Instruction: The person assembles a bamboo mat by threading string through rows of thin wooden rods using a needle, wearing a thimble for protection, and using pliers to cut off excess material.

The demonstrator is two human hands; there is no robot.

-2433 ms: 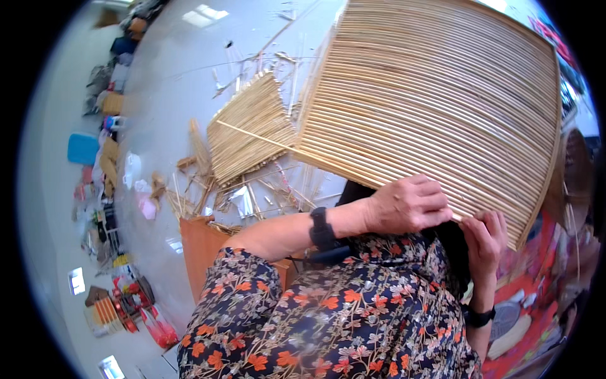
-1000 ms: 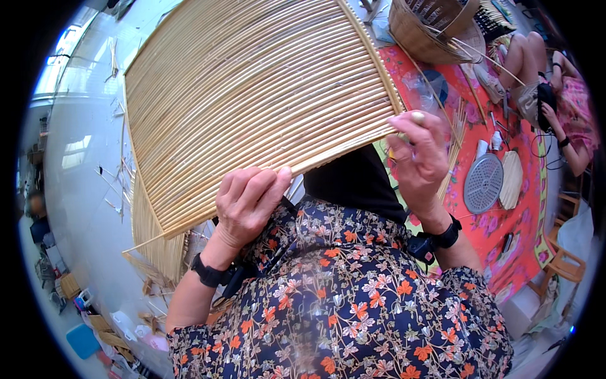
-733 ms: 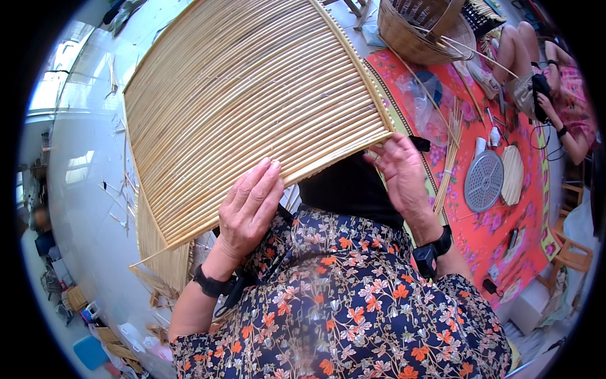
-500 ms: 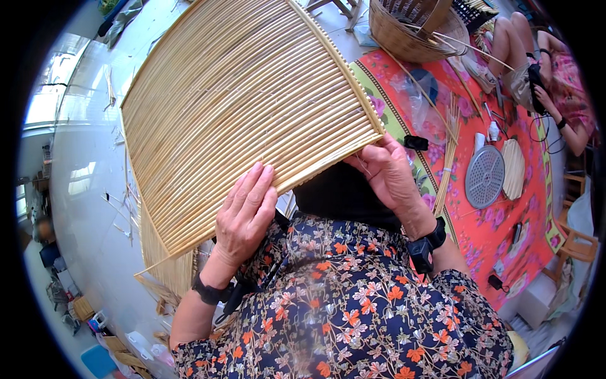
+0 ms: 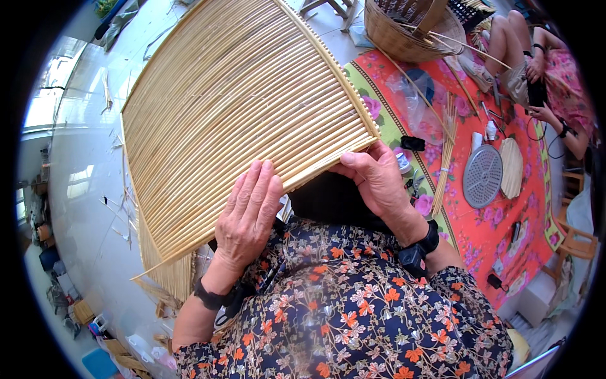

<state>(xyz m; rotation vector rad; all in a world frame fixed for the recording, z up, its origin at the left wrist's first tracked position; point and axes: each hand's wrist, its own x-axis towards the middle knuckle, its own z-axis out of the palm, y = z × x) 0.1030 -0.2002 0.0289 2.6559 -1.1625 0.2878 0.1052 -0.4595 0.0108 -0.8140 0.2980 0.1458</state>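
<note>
A large panel of parallel pale cane sticks (image 5: 240,88) rises from my lap, with a bound, bumpy border on its right side. My left hand (image 5: 246,215) lies over the near edge, fingers straight and flat on the sticks. At the near right corner, my right hand (image 5: 375,180) pinches the edge with bent fingers. A thin stick pokes out beyond the lower left corner. Behind that corner is a second, paler cane piece (image 5: 161,265), partly hidden.
A woven basket (image 5: 404,38) stands at top right. On a red floral mat (image 5: 524,177) lie a grey perforated disc (image 5: 483,177), an octagonal board (image 5: 511,164), cane bundles and small items. A seated co-worker (image 5: 562,107) is at right. A wooden stool (image 5: 325,12) stands beyond.
The view has swung round, bringing the red mat and co-worker into sight. My left fingers have straightened along the panel; my right hand has moved leftward and closed at the corner.
</note>
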